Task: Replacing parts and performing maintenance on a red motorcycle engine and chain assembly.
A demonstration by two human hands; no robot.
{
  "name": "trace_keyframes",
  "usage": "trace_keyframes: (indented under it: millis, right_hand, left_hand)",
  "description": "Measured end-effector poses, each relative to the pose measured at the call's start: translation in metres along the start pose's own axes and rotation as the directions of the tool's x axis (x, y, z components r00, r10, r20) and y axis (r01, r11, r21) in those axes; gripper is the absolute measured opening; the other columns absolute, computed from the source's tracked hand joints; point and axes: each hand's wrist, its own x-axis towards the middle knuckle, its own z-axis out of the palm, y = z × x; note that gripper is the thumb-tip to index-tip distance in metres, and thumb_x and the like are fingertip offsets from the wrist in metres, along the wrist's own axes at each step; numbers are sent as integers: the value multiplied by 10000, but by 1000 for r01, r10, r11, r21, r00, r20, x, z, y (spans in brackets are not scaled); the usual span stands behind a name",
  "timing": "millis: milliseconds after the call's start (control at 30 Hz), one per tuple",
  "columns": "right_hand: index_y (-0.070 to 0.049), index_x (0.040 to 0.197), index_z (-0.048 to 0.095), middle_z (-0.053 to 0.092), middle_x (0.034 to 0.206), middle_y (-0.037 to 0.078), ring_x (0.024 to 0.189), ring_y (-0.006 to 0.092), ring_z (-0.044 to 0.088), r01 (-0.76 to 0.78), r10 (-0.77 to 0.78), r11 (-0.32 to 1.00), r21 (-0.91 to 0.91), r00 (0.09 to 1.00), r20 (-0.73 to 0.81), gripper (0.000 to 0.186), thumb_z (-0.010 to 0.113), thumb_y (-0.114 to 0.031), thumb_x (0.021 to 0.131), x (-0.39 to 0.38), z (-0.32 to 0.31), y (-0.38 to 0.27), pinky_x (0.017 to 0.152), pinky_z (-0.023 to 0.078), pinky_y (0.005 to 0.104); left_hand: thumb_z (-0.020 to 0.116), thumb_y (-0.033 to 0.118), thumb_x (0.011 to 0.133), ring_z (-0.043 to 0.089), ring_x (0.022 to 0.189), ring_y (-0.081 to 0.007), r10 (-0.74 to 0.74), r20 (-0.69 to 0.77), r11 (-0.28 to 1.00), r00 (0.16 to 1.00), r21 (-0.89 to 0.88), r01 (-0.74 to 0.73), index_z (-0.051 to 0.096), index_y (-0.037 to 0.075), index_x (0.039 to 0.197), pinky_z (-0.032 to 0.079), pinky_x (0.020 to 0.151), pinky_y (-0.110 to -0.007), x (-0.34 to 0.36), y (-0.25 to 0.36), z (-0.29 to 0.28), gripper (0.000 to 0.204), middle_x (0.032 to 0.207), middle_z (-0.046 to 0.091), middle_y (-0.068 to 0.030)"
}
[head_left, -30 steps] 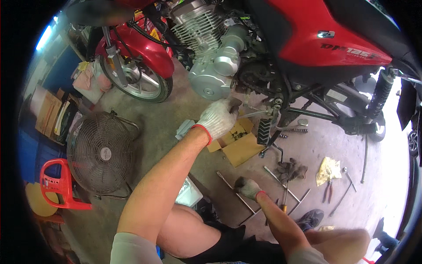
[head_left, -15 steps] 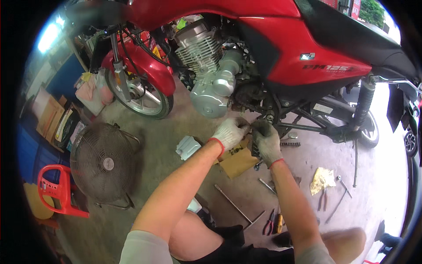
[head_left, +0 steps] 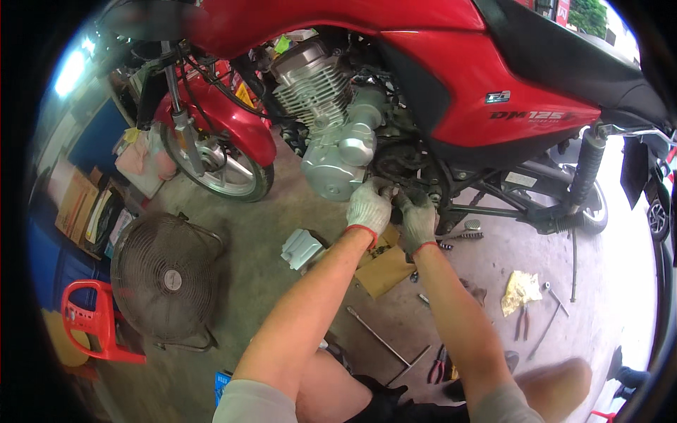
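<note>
Motorcycle (head_left: 441, 46) stands before left hand (head_left: 369, 206) and right hand (head_left: 419, 218), fingers (head_left: 386, 192) bent, their hold unclear.

The view looks from the person's head, through a wide fisheye lens, down and forward across the floor (head_left: 261, 254), at the motorcycle (head_left: 462, 116), which stands quite near.

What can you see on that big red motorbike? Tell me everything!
The motorbike stands side-on, front wheel toward the picture's left. Its body panels and front fender look glossy red, its seat black. Below sits a silver, metal-looking engine with fins; a spring shock stands near the rear wheel. The gloved left hand and right hand are beside the engine's lower end; what they touch is hidden.
</note>
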Motion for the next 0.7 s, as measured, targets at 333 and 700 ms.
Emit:
trace_keyframes:
  millis: [333, 700]
  right_hand:
    - [10, 1040, 673, 695, 982, 92, 842, 175, 644, 75, -64, 993, 97, 992, -107, 239, 721, -65, 818, 41, 10, 21, 737, 512, 301]
    - [39, 984, 689, 725, 938, 118, 811, 195, 669, 254, -285, 951, -179, 942, -177, 241, 753, -86, 788, 76, 16, 40, 749, 517, 307]
  left_hand:
    - [524, 115, 879, 606, 1003, -440, -18, -120, 999, 993, 28, 21, 586, 105, 1210, 489, 829, -523, 2, 3, 16, 337, 1072, 648, -237]
    - [507, 135, 900, 568, 1135, -396, -49, -129, 999, 990, 7, 50, 580, 84, 1276, 468, 946, -437, 9, 6, 28, 387, 1211, 616, -207]
